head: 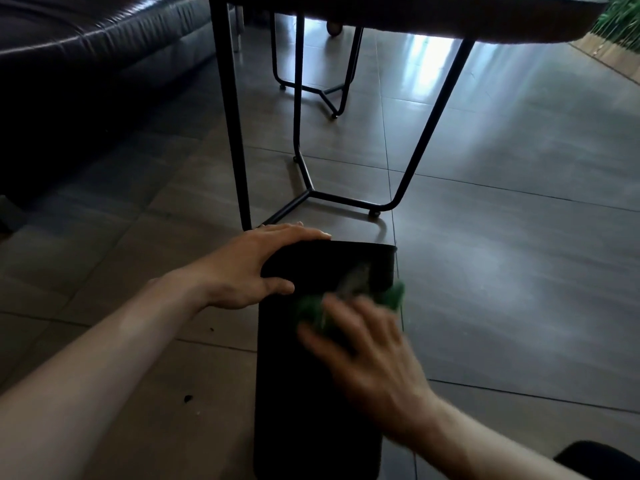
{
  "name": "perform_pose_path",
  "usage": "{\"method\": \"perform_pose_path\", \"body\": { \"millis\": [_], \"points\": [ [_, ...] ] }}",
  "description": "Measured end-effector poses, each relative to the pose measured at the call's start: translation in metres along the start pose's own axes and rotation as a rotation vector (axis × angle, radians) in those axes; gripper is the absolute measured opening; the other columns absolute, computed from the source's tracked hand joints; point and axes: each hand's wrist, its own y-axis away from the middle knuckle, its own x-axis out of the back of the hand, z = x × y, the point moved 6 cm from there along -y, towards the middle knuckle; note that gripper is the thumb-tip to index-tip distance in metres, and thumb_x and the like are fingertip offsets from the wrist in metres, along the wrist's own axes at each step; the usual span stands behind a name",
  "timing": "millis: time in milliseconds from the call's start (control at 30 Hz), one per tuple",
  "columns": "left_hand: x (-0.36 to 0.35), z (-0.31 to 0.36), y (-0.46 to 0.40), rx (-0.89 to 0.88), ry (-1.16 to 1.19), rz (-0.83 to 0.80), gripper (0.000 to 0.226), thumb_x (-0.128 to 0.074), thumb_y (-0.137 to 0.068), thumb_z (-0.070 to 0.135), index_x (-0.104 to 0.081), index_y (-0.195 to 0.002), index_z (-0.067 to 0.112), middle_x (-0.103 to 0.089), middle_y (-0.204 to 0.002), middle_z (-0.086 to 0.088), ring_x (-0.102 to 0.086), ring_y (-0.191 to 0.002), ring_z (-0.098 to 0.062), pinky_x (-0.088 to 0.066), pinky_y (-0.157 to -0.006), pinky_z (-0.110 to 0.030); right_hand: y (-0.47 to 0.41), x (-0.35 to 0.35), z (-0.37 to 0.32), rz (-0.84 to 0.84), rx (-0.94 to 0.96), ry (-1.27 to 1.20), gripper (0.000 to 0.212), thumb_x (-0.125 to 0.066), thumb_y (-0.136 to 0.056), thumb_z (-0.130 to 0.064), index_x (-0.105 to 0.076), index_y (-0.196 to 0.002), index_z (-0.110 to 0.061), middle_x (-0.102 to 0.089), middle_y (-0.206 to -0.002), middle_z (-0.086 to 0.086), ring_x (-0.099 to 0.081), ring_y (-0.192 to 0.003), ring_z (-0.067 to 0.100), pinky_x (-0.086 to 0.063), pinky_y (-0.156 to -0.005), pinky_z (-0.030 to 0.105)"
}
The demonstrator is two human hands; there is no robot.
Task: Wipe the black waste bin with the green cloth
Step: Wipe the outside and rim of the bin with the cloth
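The black waste bin (298,393) lies on its side on the tiled floor, its open mouth facing away from me. My left hand (256,268) grips the bin's rim at the left, thumb on the side wall and fingers over the edge. My right hand (367,344) is blurred and presses the green cloth (391,296) against the bin's upper side near the mouth. The cloth shows as green patches around my fingers, most of it hidden under the hand.
A table (415,15) with thin black metal legs (235,133) stands just beyond the bin. A dark leather sofa (86,46) fills the upper left. Small dark crumbs (188,398) lie on the floor at the left. Open tiled floor spreads to the right.
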Motion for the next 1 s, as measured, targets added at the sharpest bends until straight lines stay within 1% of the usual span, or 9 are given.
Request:
{"method": "perform_pose_path", "body": {
  "millis": [67,133,167,267,400,467,667,900,1000],
  "points": [
    [-0.002,0.001,-0.001,-0.001,-0.012,-0.010,0.086,-0.078,-0.083,0.013,-0.035,-0.143,0.059,-0.037,-0.157,0.019,-0.019,-0.149,0.005,-0.023,-0.124,-0.037,0.025,-0.010,-0.046,-0.067,0.402,0.078,0.045,-0.069,-0.096,-0.035,-0.058,-0.139,-0.027,-0.054,-0.144,0.010,-0.053,-0.122,0.033,-0.049,-0.099,0.031],
    [-0.004,0.002,-0.001,0.001,-0.012,-0.015,0.087,-0.078,-0.083,0.015,-0.035,-0.141,0.063,-0.034,-0.158,0.019,-0.018,-0.149,0.006,-0.022,-0.124,-0.035,0.037,-0.010,-0.055,-0.023,0.607,0.099,0.060,-0.092,-0.067,-0.048,-0.063,-0.115,-0.024,-0.067,-0.116,0.001,-0.061,-0.096,0.012,-0.050,-0.092,0.010],
    [-0.003,0.002,-0.001,0.001,-0.012,-0.010,0.087,-0.079,-0.083,0.015,-0.035,-0.141,0.063,-0.034,-0.158,0.019,-0.018,-0.149,0.006,-0.022,-0.123,-0.034,0.039,-0.014,-0.049,-0.145,0.613,0.150,0.067,-0.088,-0.071,-0.049,-0.056,-0.124,-0.023,-0.061,-0.125,0.004,-0.059,-0.101,0.011,-0.052,-0.089,0.011],
    [-0.001,0.003,0.000,-0.012,-0.006,0.003,0.087,-0.079,-0.082,0.014,-0.036,-0.141,0.062,-0.040,-0.155,0.019,-0.025,-0.148,0.002,-0.027,-0.122,-0.037,0.030,0.003,-0.015,-0.108,0.401,0.056,0.050,-0.056,-0.103,-0.031,-0.041,-0.150,-0.038,-0.042,-0.153,0.009,-0.051,-0.127,0.034,-0.053,-0.095,0.041],
    [0.001,0.006,0.000,-0.045,0.008,0.013,0.083,-0.078,-0.082,0.010,-0.041,-0.142,0.055,-0.048,-0.146,0.020,-0.038,-0.141,0.000,-0.036,-0.118,-0.034,-0.033,0.017,0.061,0.065,-0.279,-0.060,0.051,-0.061,-0.099,-0.031,-0.046,-0.147,-0.033,-0.038,-0.147,0.014,-0.042,-0.129,0.042,-0.048,-0.099,0.055],
    [0.002,0.005,0.000,-0.031,0.008,0.010,0.083,-0.077,-0.083,0.010,-0.041,-0.142,0.055,-0.047,-0.149,0.019,-0.034,-0.144,0.001,-0.033,-0.120,-0.035,-0.027,0.010,0.043,0.050,-0.226,0.012,0.051,-0.058,-0.099,-0.030,-0.045,-0.148,-0.034,-0.037,-0.147,0.015,-0.042,-0.129,0.042,-0.047,-0.100,0.056],
    [-0.003,0.010,0.001,-0.005,0.014,-0.022,0.084,-0.077,-0.084,0.012,-0.038,-0.141,0.060,-0.036,-0.157,0.019,-0.018,-0.149,0.007,-0.022,-0.123,-0.032,0.069,-0.019,-0.053,-0.416,0.564,0.130,0.063,-0.071,-0.086,-0.038,-0.045,-0.143,-0.035,-0.034,-0.154,0.003,-0.042,-0.131,0.026,-0.056,-0.096,0.029],
    [0.003,0.011,0.003,-0.029,0.077,-0.015,0.079,-0.073,-0.086,0.003,-0.045,-0.141,0.054,-0.047,-0.147,0.023,-0.035,-0.142,0.003,-0.031,-0.117,-0.019,-0.033,0.018,0.060,0.124,-0.321,-0.046,0.041,-0.063,-0.099,-0.028,-0.058,-0.140,-0.030,-0.044,-0.142,0.016,-0.045,-0.125,0.043,-0.047,-0.097,0.055],
    [0.002,0.010,0.002,0.009,0.067,-0.036,0.081,-0.073,-0.087,0.006,-0.042,-0.139,0.060,-0.041,-0.155,0.018,-0.024,-0.149,0.003,-0.025,-0.124,-0.036,0.000,0.002,0.012,0.037,-0.073,-0.012,0.044,-0.067,-0.097,-0.033,-0.054,-0.139,-0.035,-0.040,-0.148,0.015,-0.044,-0.128,0.042,-0.047,-0.099,0.050]
  ]
}}
